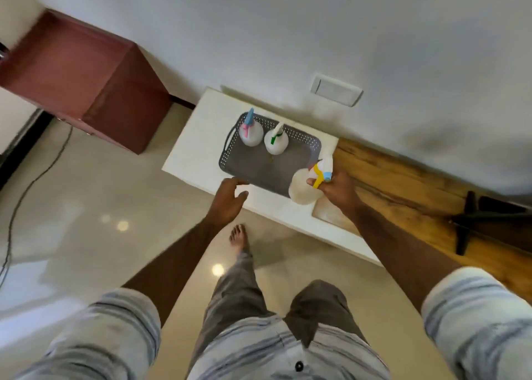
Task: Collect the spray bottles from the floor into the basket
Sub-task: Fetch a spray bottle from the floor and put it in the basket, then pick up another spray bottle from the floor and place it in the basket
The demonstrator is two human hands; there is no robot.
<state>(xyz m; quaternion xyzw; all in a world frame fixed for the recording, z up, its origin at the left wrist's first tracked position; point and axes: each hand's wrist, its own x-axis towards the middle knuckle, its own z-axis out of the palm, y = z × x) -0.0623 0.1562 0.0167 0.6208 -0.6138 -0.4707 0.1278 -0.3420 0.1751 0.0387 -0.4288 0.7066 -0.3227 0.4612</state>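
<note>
The right hand (335,188) has its fingers wrapped round the neck of a white spray bottle (303,187) with a yellow trigger, thumb and forefinger pinched just under the spray head. The bottle hangs tilted, its round body over the near right corner of the grey basket (259,169), apparently not yet resting on the basket floor. The left hand (230,199) is empty, fingers loosely spread and curled, its fingertips at the basket's near rim, seemingly ready to steady it.

Two more bottles already stand upright along the far side of the basket: the pink-and-blue-topped bottle (251,133) at the far left, the green-topped bottle (276,142) just right of it. The near half of the basket floor is bare.

To do this well, I'd carry the bottle a little left and farther in, so its base clears the rim, bring it upright, and set it down before letting go. Released tilted at the corner, it could tip out onto the white table (190,155). A light press from the left hand should stop the basket sliding.

No other bottle shows on the floor (86,207) from here.
</note>
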